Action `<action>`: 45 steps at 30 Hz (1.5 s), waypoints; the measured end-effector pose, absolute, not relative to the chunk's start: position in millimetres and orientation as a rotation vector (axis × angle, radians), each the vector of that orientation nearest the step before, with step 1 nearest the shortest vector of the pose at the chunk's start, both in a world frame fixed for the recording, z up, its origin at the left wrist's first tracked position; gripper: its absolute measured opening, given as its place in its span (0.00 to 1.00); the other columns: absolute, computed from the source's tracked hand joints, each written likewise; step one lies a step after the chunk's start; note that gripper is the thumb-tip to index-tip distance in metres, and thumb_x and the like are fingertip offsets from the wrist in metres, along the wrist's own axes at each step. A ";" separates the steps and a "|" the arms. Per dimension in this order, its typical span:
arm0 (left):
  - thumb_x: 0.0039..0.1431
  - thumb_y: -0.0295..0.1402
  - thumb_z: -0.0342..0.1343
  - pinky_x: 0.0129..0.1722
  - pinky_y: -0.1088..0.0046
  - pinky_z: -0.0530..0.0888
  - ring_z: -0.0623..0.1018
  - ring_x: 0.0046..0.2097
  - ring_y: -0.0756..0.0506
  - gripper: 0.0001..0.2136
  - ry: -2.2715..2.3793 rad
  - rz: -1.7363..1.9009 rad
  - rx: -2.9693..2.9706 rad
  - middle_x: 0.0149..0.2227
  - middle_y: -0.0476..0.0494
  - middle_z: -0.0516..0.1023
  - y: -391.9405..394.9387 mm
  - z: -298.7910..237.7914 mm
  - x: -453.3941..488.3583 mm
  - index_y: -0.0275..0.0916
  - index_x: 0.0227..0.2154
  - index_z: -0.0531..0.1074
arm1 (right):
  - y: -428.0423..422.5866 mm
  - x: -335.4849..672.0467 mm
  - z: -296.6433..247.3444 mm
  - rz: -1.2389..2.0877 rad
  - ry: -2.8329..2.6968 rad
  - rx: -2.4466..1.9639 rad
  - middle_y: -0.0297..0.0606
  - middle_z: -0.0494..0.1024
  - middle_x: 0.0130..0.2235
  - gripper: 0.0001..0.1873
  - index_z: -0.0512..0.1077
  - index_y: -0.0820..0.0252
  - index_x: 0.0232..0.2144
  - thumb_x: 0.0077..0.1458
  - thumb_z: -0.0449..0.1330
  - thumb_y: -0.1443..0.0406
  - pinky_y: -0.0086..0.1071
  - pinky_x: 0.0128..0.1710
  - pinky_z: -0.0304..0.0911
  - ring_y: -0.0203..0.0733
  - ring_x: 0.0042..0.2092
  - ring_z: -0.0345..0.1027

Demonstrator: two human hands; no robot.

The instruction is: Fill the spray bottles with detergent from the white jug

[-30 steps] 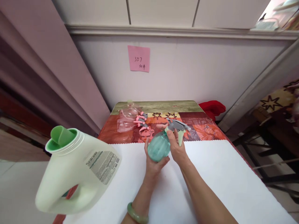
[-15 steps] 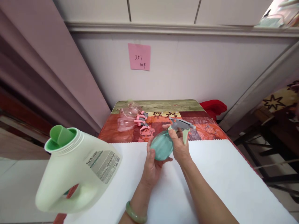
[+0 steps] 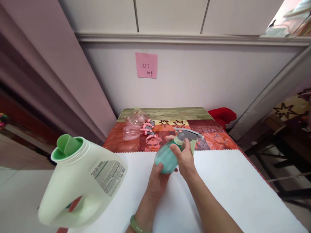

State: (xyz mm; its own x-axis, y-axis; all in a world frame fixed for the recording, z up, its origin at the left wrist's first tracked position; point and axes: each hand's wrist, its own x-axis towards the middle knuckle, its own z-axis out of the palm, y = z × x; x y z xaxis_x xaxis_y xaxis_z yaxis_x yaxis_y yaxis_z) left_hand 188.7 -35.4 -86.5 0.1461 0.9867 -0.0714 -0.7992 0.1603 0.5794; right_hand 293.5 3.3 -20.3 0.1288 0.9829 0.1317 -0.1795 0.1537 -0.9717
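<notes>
I hold a small teal spray bottle (image 3: 165, 158) tilted above the white sheet (image 3: 230, 187). My left hand (image 3: 156, 178) cups its round base from below, fingers wrapped round it. Around the bottle's neck closes my right hand (image 3: 185, 158), just below the grey trigger head (image 3: 189, 134) with its pale green lever. The nozzle points right and away from me.
A large pale green detergent jug (image 3: 82, 181) with an open green spout stands close at the front left. Two clear pink spray bottles (image 3: 136, 127) lie on the patterned cloth at the table's far end. A pink note (image 3: 146, 65) hangs on the wall. Red cloth (image 3: 222, 115) lies behind the table's right corner.
Both hands have stayed on the spray bottle. My right hand has shifted round the neck and now covers more of it; the bottle has moved slightly.
</notes>
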 end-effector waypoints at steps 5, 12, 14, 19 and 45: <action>0.55 0.55 0.59 0.29 0.69 0.75 0.81 0.34 0.41 0.27 0.438 1.260 0.330 0.38 0.36 0.83 -33.0 -83.8 184.1 0.36 0.45 0.77 | 3.6 303.0 -19.9 1.156 -1.339 -0.811 0.42 0.80 0.48 0.25 0.75 0.53 0.49 0.58 0.61 0.45 0.41 0.46 0.71 0.52 0.48 0.74; 0.52 0.70 0.41 0.16 0.76 0.63 0.77 0.22 0.45 0.43 0.399 0.825 0.202 0.28 0.33 0.82 -33.7 -94.3 175.9 0.31 0.39 0.78 | 10.6 323.6 -20.3 1.334 -1.399 -0.603 0.45 0.80 0.49 0.22 0.76 0.54 0.51 0.58 0.62 0.50 0.44 0.50 0.70 0.55 0.53 0.74; 0.51 0.72 0.39 0.14 0.76 0.60 0.76 0.20 0.45 0.46 0.402 0.706 0.210 0.27 0.33 0.81 -34.3 -99.0 174.7 0.29 0.40 0.78 | 8.8 329.1 -16.7 1.396 -1.415 -0.563 0.46 0.80 0.50 0.24 0.76 0.54 0.52 0.56 0.64 0.50 0.46 0.51 0.69 0.56 0.54 0.73; 0.47 0.75 0.34 0.10 0.74 0.52 0.73 0.15 0.46 0.53 0.393 0.520 0.287 0.23 0.29 0.79 -35.9 -103.3 173.7 0.22 0.34 0.79 | 5.2 340.8 -12.5 1.461 -1.459 -0.596 0.47 0.80 0.48 0.29 0.76 0.54 0.49 0.52 0.64 0.43 0.49 0.55 0.67 0.58 0.57 0.70; 0.43 0.76 0.26 0.19 0.65 0.72 0.79 0.25 0.38 0.58 0.421 0.561 0.397 0.29 0.26 0.80 -36.7 -101.3 178.5 0.24 0.39 0.79 | 5.8 334.9 -16.3 1.436 -1.416 -0.708 0.39 0.81 0.33 0.12 0.75 0.54 0.27 0.57 0.65 0.54 0.47 0.57 0.65 0.51 0.46 0.76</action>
